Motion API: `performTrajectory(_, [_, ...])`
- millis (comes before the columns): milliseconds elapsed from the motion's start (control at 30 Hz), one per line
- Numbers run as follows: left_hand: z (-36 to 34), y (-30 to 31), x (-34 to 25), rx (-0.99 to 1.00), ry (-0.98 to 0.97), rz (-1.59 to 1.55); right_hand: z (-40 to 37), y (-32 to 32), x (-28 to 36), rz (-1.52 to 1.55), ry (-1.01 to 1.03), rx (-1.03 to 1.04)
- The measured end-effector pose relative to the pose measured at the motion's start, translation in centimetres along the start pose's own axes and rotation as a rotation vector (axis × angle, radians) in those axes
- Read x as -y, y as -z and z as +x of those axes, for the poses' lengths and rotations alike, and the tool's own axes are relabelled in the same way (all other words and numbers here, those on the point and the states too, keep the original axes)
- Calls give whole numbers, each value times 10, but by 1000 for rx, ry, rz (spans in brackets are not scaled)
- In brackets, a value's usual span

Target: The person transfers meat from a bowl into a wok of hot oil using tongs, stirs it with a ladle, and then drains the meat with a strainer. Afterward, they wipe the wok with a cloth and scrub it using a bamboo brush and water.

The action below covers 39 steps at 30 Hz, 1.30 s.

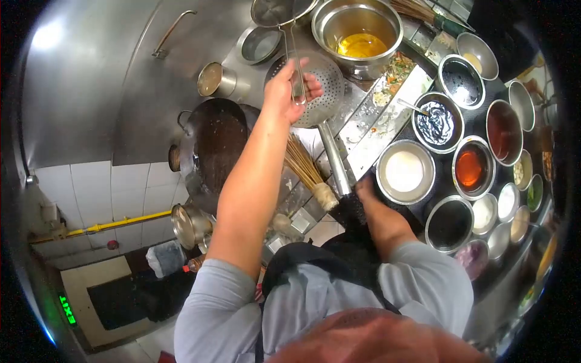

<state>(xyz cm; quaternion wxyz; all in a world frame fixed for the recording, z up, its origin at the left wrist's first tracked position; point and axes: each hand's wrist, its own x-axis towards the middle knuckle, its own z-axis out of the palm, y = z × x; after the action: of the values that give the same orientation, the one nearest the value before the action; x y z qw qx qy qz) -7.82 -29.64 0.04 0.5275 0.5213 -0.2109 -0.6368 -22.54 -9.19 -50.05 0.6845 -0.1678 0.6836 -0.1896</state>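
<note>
One head, half-open left hand against one strainer handle, right hand closed on one ladle.

A wire-mesh strainer is at the top edge, its round basket partly cut off. Its slim, double-rod metal handle slants down across the palm of the left hand and ends in a narrow loop.

Partly hidden behind that hand is a large perforated ladle, its wide, round silver bowl dotted with small holes. The ladle's thick, shiny metal handle slopes down and to the right to a dark grip, right beside the right hand; whether the fingers close around it is unclear.
</note>
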Motion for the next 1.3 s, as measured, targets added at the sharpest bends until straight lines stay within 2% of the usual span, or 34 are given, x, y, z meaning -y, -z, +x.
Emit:
performTrajectory(33, [5,2,-2,51,25,-18,-9,-1,2,-198,116,-20])
performTrajectory(133, [-21,-14,-4,79,88,-154,-60,2,5,-1043,610,-135])
performTrajectory(167, [-31,-7,6,80,82,-157,-66,4,-1,-1191,747,-174])
performTrajectory(200, [-43,5,23,43,53,-125,-69,5,-5,-1230,856,-214])
performTrajectory(233, [-60,15,40,6,26,-90,1,-19,-53,-703,1007,-431])
performTrajectory(267, [-87,20,55,-31,26,-12,-48,3,-29,-782,959,-226])
performTrajectory(300, [-118,30,73,77,15,56,-99,26,-5,-852,893,-10])
performTrajectory(333, [-148,37,86,81,97,83,-166,50,34,-906,816,195])
performTrajectory(367, [-177,49,100,164,111,125,-181,63,38,-913,820,180])
performTrajectory(433, [-233,71,121,210,167,296,-206,91,24,-1169,572,305])
performTrajectory(467, [-258,81,131,228,169,289,-183,103,-5,-1437,826,345])
performTrajectory(533, [-288,93,144,272,212,453,-176,136,-32,-1333,462,166])
performTrajectory(567, [-300,97,149,350,223,461,-182,150,-39,-1301,430,97])
performTrajectory(633, [-315,102,158,468,252,540,-192,187,-65,-1273,540,84])
performTrajectory(667, [-319,101,162,530,271,545,-221,200,-64,-1347,417,50])
performTrajectory(700, [-322,95,164,582,264,536,-227,221,-88,-1410,531,63])
performTrajectory(733, [-326,86,166,636,260,524,-275,229,-81,-1260,732,-52])
performTrajectory(767, [-328,76,167,756,260,593,-294,246,-93,-1374,762,10])
performTrajectory(800, [-329,67,168,870,246,658,-314,248,-103,-1291,316,-89])
performTrajectory(833, [-330,60,171,978,260,713,-354,262,-111,-1231,376,-131])
performTrajectory(867, [-334,50,172,1051,277,730,-366,273,-133,-1182,341,-183])
performTrajectory(933, [-341,29,171,1178,272,745,-372,287,-165,-1258,109,-164])
performTrajectory(967, [-344,22,173,1210,269,739,-391,292,-168,-1277,93,-131])
performTrajectory(1067, [-351,1,175,1320,224,785,-401,303,-224,-1148,69,-263])
performTrajectory(1133, [-354,-11,179,1369,213,792,-405,303,-244,-1132,14,-250])
performTrajectory(1233, [-360,-34,184,1424,187,842,-413,302,-260,-946,-25,-323])
performTrajectory(1300, [-362,-51,191,1455,187,861,-422,309,-258,-848,30,-370])
